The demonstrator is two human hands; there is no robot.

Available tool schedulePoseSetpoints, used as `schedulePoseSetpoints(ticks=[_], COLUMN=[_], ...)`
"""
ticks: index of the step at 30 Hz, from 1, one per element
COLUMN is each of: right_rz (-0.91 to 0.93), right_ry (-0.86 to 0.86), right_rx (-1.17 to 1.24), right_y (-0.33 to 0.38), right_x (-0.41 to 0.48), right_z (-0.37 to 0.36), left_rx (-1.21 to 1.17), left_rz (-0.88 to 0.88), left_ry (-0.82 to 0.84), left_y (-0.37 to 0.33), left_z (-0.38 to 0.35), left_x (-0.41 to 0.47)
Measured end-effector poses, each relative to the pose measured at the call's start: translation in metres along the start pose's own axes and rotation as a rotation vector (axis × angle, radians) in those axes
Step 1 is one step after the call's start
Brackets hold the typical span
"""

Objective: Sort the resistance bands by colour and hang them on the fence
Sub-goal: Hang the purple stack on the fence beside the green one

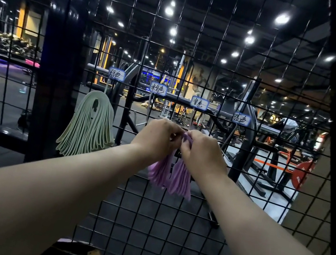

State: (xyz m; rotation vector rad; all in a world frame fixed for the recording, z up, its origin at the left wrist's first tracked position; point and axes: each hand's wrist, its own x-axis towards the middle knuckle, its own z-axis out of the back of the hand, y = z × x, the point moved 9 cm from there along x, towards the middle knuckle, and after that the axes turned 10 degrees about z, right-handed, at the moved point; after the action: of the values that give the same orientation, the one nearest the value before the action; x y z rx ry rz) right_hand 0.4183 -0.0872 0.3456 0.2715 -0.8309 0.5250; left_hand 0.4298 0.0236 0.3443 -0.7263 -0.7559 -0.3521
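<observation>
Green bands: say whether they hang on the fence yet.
Hung: the green bands drape in a bunch from a hook on the fence, nothing holding them.

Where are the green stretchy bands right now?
In the head view, the green bands hang on the wire fence left of centre, under the leftmost paper label, to the left of the left hand and the purple bands it holds.

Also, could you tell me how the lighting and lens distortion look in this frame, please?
Head view: dim, with ceiling lights blown out into white blobs; the wide angle bows the fence wires toward the edges; the left hand and right hand on the purple bands look slightly soft; the green bands and labels are legible.
</observation>
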Motion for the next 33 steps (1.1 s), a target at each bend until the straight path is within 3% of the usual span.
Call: schedulePoseSetpoints(ticks=[9, 19, 25, 33], right_rz=[-0.012, 0.02, 0.004, -0.031], right_ry=[-0.03, -0.035, -0.066, -0.124], right_rx=[-0.001, 0.028, 0.104, 0.146], right_y=[-0.001, -0.002, -0.004, -0.004], right_x=[-0.007, -0.009, -0.012, -0.016], right_z=[-0.006, -0.007, -0.006, -0.007], left_rx=[-0.021, -0.16, -0.033, -0.054], left_rz=[0.017, 0.065, 0.06, 0.166], left_ry=[-0.002, 0.109, 0.101, 0.118], left_y=[0.004, 0.01, 0.012, 0.016], left_z=[-0.004, -0.006, -0.011, -0.02], left_x=[-0.008, -0.008, -0.014, -0.02])
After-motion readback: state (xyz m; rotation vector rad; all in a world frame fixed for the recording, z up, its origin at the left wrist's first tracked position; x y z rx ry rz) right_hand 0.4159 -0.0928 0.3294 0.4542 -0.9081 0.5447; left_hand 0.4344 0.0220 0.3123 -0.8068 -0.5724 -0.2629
